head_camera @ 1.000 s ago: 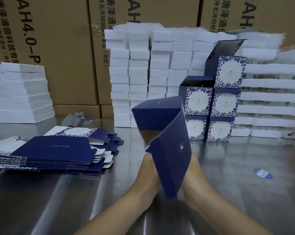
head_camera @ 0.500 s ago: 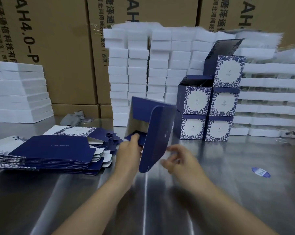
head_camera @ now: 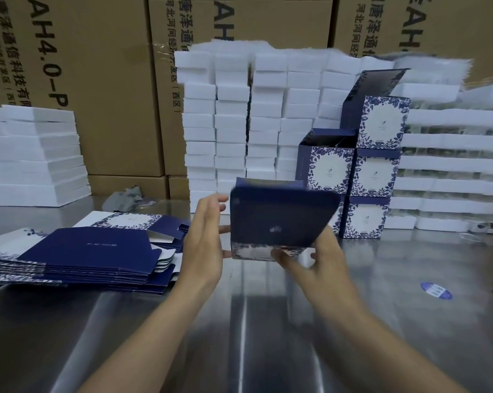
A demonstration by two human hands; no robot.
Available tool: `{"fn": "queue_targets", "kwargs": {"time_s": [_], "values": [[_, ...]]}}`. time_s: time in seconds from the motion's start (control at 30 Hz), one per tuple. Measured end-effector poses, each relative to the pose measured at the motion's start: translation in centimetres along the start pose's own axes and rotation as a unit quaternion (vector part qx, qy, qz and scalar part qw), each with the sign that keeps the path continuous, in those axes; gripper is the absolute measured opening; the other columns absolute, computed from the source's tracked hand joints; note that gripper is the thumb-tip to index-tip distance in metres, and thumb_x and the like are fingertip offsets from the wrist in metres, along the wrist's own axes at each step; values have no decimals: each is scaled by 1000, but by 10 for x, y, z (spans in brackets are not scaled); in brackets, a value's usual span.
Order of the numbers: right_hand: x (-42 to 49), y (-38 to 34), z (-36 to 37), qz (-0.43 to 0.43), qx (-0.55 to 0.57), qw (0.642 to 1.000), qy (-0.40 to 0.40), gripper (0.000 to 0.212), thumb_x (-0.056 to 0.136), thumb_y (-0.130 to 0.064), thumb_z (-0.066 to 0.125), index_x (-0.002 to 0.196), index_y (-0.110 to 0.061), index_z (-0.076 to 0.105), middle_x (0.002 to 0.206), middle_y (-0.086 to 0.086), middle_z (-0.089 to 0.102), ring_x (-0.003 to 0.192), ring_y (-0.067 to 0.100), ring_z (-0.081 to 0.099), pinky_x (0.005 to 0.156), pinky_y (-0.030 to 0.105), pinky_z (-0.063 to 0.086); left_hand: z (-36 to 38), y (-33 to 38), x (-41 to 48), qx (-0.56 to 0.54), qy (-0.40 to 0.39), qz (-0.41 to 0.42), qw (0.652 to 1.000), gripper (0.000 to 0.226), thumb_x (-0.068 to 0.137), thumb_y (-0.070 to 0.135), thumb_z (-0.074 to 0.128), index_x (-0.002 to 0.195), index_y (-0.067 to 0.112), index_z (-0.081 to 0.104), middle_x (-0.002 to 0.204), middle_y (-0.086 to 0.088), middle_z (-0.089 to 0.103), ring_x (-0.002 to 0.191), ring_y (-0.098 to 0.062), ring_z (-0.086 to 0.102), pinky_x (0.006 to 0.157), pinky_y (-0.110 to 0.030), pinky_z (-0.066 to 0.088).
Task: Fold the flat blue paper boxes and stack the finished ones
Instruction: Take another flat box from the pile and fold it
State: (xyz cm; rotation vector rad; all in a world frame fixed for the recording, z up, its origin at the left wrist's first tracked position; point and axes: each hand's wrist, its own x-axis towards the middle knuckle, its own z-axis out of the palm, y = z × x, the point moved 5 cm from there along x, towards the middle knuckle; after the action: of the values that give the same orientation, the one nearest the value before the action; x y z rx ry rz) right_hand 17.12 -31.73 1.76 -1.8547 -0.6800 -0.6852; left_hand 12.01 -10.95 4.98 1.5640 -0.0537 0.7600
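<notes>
A dark blue paper box (head_camera: 279, 219), half folded and blurred by motion, is held above the steel table in front of me. My right hand (head_camera: 310, 259) grips its lower right corner from below. My left hand (head_camera: 207, 242) is flat against its left side, fingers spread and pointing up. A pile of flat blue boxes (head_camera: 77, 253) lies on the table to the left. Finished boxes with a blue floral print (head_camera: 373, 171) stand stacked behind, the top one (head_camera: 381, 120) with its lid up.
Stacks of white foam blocks (head_camera: 251, 123) rise at the back centre, with more at the left (head_camera: 32, 154) and right (head_camera: 449, 165). Brown cartons (head_camera: 97, 80) form the rear wall. A blue sticker (head_camera: 436, 290) lies on the steel table (head_camera: 239, 336) at right, a grey rag (head_camera: 126, 198) at back left.
The box has been lifted from low over the table and turned, its broad blue panel now facing me. My hands moved up with it; the right hand has taken hold of its lower corner.
</notes>
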Motion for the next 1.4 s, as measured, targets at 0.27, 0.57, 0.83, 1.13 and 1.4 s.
{"fn": "queue_targets", "kwargs": {"time_s": [0.27, 0.57, 0.83, 1.13, 1.4], "values": [[-3, -2, -7, 62, 14, 998, 23, 37, 93, -83, 45, 117, -58, 59, 108, -24, 55, 103, -3, 57, 86, 28, 44, 4, 1, -5, 87, -56, 61, 993, 54, 88, 93, 31, 129, 67, 56, 137, 29, 57, 113, -3, 63, 80, -38, 60], [-3, 0, -3, 89, 66, 993, 40, 33, 99, -65, 43, 94, -41, 63, 98, -18, 59, 95, 6, 60, 82, 31, 45, 10, -16, -3, 122, -29, 36, 991, 26, 96, 59, 63, 95, 35, 72, 105, 16, 64, 85, -12, 63, 83, -38, 50], [-4, -14, -3, 47, 10, 996, 80, 26, 101, -42, 43, 118, -45, 64, 124, -22, 53, 118, 0, 56, 96, 19, 44, 10, -4, -10, 173, 45, 150, 972, 16, 96, 40, 73, 107, 48, 65, 123, 28, 55, 114, -5, 58, 88, -23, 46], [-5, -29, -5, -119, -127, 984, 30, 13, 105, -29, 53, 109, -27, 66, 103, -19, 63, 97, 4, 60, 90, 28, 45, 30, 5, -26, 212, -87, 268, 936, 18, 90, 24, 83, 108, 29, 81, 108, 20, 75, 110, -5, 69, 95, -27, 54], [-1, -22, -2, -124, -115, 985, 20, 12, 103, -34, 58, 112, -34, 67, 109, -23, 68, 103, 1, 64, 97, 30, 48, 28, -1, -20, 145, -67, 189, 969, 16, 87, 14, 86, 98, 26, 84, 101, 20, 76, 109, -2, 70, 93, -11, 47]]}}
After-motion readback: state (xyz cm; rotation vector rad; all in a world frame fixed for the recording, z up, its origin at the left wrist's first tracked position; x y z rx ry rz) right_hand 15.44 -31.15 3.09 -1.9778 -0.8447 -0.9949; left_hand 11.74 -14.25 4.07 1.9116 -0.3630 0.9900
